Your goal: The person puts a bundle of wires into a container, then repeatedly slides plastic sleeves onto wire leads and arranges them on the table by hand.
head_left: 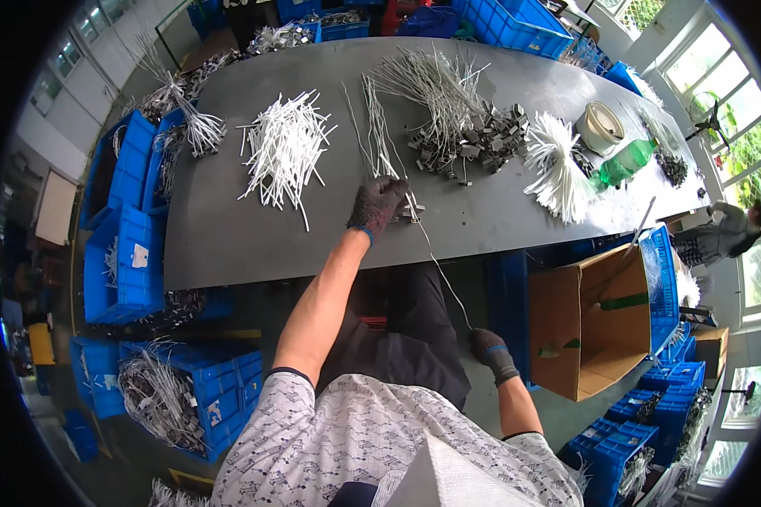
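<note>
My left hand point(378, 205), in a dark glove, is closed at the near part of the grey table, around white-sleeved wire ends. A few thin wires point(372, 110) stretch from it toward the far side, and small metal pieces point(413, 209) lie beside its fingers. One long pale wire point(438, 264) runs off the table edge to my right hand point(492, 355). That gloved hand is low at my right side, closed on the wire's end. Left of my left hand is a heap of white sleeves point(287, 148); on its right lies a bundle of wires point(435, 93) with dark metal blocks point(473, 144).
The grey table point(220, 237) also bears a white bundle point(558, 160), a tub point(600, 127) and a green bottle point(630, 160). A cardboard box point(558, 329) stands right of my right hand. Blue crates point(123, 266) line the left side. Another person point(723, 232) is at far right.
</note>
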`<state>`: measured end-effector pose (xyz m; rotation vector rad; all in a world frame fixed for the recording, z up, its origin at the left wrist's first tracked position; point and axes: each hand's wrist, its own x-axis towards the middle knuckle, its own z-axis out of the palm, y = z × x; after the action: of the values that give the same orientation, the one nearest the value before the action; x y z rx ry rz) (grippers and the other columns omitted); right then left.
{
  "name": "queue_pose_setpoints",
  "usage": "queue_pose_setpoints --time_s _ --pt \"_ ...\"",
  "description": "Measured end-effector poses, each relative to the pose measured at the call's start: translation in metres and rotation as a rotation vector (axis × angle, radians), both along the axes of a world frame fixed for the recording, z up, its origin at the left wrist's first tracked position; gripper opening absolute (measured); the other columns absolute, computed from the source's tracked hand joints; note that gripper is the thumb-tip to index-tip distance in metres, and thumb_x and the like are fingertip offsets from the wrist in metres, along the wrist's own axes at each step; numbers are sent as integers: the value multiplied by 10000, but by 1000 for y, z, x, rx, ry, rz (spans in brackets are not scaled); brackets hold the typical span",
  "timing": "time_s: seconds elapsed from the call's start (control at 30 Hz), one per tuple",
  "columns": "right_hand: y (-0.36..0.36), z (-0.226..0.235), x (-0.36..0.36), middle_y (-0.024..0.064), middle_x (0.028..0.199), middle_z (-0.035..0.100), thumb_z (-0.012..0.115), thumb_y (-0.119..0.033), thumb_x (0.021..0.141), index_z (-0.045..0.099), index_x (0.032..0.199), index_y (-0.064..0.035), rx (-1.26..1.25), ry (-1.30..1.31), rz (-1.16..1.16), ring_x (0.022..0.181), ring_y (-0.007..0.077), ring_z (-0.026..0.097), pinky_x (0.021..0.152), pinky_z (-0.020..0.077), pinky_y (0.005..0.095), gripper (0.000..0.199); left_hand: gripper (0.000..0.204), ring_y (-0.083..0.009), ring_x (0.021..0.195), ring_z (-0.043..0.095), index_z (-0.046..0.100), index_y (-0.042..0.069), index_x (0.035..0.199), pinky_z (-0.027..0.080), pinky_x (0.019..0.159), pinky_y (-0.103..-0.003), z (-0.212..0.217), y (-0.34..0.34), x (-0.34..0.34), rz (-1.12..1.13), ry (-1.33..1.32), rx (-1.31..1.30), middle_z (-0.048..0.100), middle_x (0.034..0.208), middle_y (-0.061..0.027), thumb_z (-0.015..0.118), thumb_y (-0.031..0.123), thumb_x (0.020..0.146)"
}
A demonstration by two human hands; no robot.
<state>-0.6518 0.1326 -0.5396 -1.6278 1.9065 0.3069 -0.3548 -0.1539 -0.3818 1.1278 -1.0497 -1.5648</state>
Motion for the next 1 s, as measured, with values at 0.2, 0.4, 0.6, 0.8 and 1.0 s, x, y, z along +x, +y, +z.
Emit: queue_pose_setpoints --time_s 0.2,0.4,0.6,0.8,1.0 --pt "-121 62 62 169 1087 728 658 -331 976 636 1205 23 -523 -950 -391 994 231 690 859 535 372 422 237 -76 643 603 715 9 833 484 584 -261 -45 12 -42 162 39 -66 665 705 -13 686 215 946" --pt "-189 108 110 160 1029 732 667 -321 972 652 1177 -27 -522 -1147 -543 894 226 713 728 552 387 360 198 -150 846 699 695 39 977 591 716 -321 -40 32 -34 -85 -447 -249 704 815 -64 673 236 971" --pt "-141 74 110 170 867 691 699 -334 923 692 946 -92 -809 -506 -188 788 387 683 654 536 427 243 196 -215 800 717 640 61 1104 605 714 -340 -31 -28 14 349 596 235 720 954 -105 591 231 1020" --pt "-96 64 89 176 777 663 679 -249 938 677 911 -47 -693 -459 -127 749 370 683 642 516 417 204 167 -188 741 707 686 52 1004 589 698 -313 -1 -22 38 283 239 -43 728 864 -87 637 212 998" --pt "-170 90 117 151 760 661 629 -268 982 642 1093 -22 -1006 -851 -298 668 230 627 606 504 366 270 209 -85 785 642 743 -14 1014 522 718 -267 -68 31 -30 -53 49 -221 742 862 -70 677 179 971"
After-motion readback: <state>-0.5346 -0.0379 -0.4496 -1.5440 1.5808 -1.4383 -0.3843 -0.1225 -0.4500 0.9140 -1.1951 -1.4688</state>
